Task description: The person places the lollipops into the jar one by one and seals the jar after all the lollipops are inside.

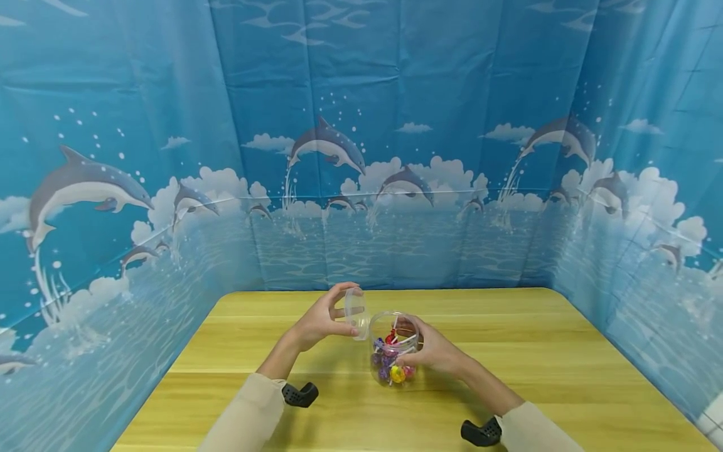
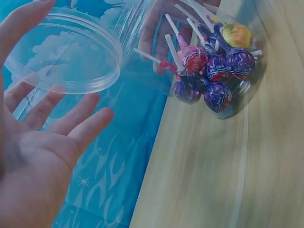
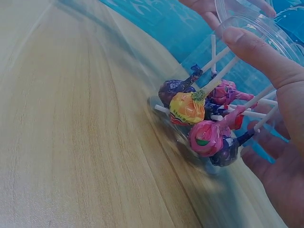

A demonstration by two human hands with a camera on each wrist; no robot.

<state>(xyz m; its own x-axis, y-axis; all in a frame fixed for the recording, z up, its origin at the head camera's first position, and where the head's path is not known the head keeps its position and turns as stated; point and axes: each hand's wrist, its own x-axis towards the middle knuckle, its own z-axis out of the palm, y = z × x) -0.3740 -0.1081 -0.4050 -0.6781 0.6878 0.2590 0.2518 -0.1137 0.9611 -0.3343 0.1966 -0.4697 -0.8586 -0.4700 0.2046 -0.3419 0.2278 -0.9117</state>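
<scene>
A clear plastic jar [image 1: 380, 370] stands on the wooden table, its mouth uncovered. Several wrapped lollipops [image 2: 216, 71] with white sticks lie inside it, in purple, pink, red and yellow wrappers. My right hand [image 1: 433, 348] grips the jar from the right, thumb along the near side and fingers round the far side. To the left of the jar's mouth, my left hand [image 1: 319, 321] holds a clear round lid [image 1: 356, 314] by its edge, thumb below and fingers above. The lid is tipped on its side, close beside the jar's rim.
The yellow wooden table [image 1: 565, 370] has rounded far corners. A blue curtain [image 1: 395, 251] printed with dolphins and clouds hangs behind it and along both sides. Black straps or mounts [image 1: 301, 395] sit at both wrists, by the cream sleeves [image 1: 248, 411].
</scene>
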